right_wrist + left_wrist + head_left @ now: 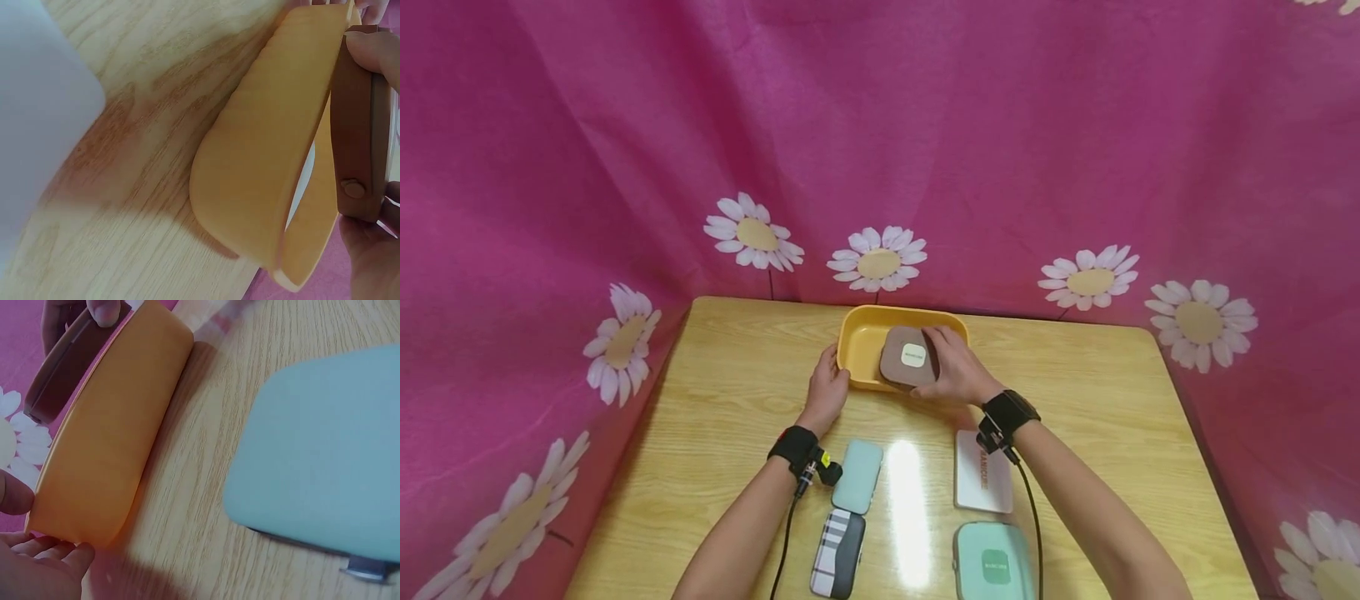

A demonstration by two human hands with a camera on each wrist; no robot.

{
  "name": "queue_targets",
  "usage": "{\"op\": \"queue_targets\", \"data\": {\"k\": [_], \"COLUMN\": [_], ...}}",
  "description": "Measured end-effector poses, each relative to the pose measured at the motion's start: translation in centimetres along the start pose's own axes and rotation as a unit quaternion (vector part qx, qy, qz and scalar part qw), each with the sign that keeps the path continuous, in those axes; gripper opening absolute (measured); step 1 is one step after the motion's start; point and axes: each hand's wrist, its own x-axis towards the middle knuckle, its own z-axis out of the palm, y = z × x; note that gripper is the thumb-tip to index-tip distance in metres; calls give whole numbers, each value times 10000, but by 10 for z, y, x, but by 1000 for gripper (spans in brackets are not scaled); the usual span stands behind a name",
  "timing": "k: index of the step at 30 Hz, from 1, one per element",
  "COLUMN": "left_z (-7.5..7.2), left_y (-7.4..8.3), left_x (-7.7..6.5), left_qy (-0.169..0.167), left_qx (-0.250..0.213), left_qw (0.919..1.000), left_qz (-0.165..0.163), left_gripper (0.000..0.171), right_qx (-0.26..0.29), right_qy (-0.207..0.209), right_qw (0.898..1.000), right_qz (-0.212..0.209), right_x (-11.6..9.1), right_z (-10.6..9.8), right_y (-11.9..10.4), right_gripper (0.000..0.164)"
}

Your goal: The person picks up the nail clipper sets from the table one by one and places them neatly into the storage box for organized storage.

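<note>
A yellow rectangular bin sits near the back edge of the table. My left hand grips its left end, with the thumb by the rim and the fingers against the wall in the left wrist view. Over the bin's right part, my right hand holds a brown rounded-square case with a cream label, thumb and fingers on its opposite edges. This case is tilted above the rim in the right wrist view, a small round stud on its side. A pale patch behind the rim there is unclear.
Nearer the front left lie a light blue case and a plaid-and-dark case. To the right are a white case with lettering and a mint green case. A pink flowered curtain surrounds the wooden table.
</note>
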Motion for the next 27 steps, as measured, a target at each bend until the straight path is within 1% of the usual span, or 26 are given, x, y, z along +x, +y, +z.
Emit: {"op": "queue_targets", "data": {"k": [3, 7, 11, 16, 23, 27], "left_z": [1, 1, 1, 1, 0, 0], "left_y": [0, -1, -1, -2, -3, -5], "left_x": [1, 2, 1, 2, 3, 3], "left_qy": [2, 3, -9, -7, -73, -61], "left_qx": [-152, -293, -344, -428, -478, -444], "left_qw": [9998, 9993, 9991, 9989, 9987, 9989], "left_qz": [-158, -241, -236, -183, -139, -147], "left_gripper": [56, 55, 55, 55, 56, 56], "right_qx": [-19, 25, 138, 190, 57, -21], "right_qy": [-42, -51, -96, -256, -309, -459], "right_qw": [10000, 10000, 9999, 9995, 9994, 9989], "right_qz": [39, 31, 35, 11, -159, -73], "right_x": [5, 13, 21, 30, 44, 53], "right_z": [2, 5, 7, 7, 11, 17], "right_y": [0, 1, 0, 0, 6, 5], "right_gripper": [117, 115, 114, 115, 116, 116]}}
